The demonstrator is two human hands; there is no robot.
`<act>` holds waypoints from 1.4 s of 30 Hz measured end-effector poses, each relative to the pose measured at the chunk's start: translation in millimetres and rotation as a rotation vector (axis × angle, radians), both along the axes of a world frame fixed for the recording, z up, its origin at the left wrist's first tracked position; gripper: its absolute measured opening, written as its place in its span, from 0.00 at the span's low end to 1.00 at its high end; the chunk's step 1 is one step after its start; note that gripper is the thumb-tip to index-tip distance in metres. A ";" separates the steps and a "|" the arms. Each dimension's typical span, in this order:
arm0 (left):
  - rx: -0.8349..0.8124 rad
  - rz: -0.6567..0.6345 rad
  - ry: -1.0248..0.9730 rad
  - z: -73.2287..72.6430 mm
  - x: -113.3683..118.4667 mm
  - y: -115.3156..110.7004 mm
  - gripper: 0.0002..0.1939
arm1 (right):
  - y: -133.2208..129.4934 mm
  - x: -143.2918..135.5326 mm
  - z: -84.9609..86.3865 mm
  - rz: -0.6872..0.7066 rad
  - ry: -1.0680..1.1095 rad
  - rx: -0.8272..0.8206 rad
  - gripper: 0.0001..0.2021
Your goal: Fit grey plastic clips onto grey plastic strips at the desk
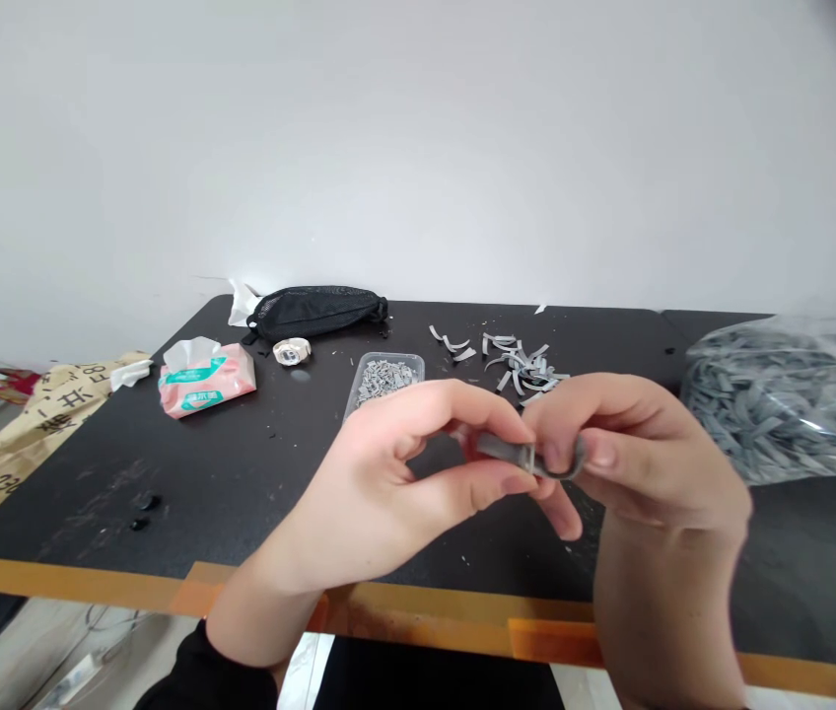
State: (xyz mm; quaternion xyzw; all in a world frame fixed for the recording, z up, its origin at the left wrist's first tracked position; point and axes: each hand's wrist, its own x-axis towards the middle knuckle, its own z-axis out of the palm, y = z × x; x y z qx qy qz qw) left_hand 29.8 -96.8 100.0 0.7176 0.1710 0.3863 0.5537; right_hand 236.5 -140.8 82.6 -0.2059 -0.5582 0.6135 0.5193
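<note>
Above the table's front half, my left hand [381, 483] pinches a grey strap [501, 450] between thumb and index finger. A small pale clip [529, 459] sits around the strap at those fingertips. My right hand [659, 449] grips the strap's other end, which curls into a loop by the thumb. Behind my left hand, a clear plastic box [353, 390] holds many small grey pieces [386, 379]; its near part is hidden. Loose grey straps [525, 365] lie in a pile beyond my hands.
A large clear bag of grey straps [795, 414] rests at the right. A pink tissue pack [230, 373], a white watch [292, 351] and a black mesh pouch [318, 312] lie at the left and back. Orange tape [448, 609] lines the table's front edge.
</note>
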 end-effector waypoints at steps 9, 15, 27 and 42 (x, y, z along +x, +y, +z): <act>0.027 0.016 -0.014 -3.3 1.6 1.0 0.10 | -9.8 -8.4 9.9 -0.187 -0.066 -0.145 0.03; 0.028 0.018 -0.021 -4.3 0.8 -1.1 0.07 | -11.6 -9.4 9.9 -0.212 -0.061 -0.141 0.05; 0.052 0.019 -0.012 -4.6 -0.4 0.6 0.06 | -12.2 -10.6 9.5 -0.247 -0.095 -0.103 0.01; 0.106 0.078 0.006 -7.0 1.4 2.1 0.06 | -15.1 -17.7 5.9 -0.417 -0.118 -0.043 0.04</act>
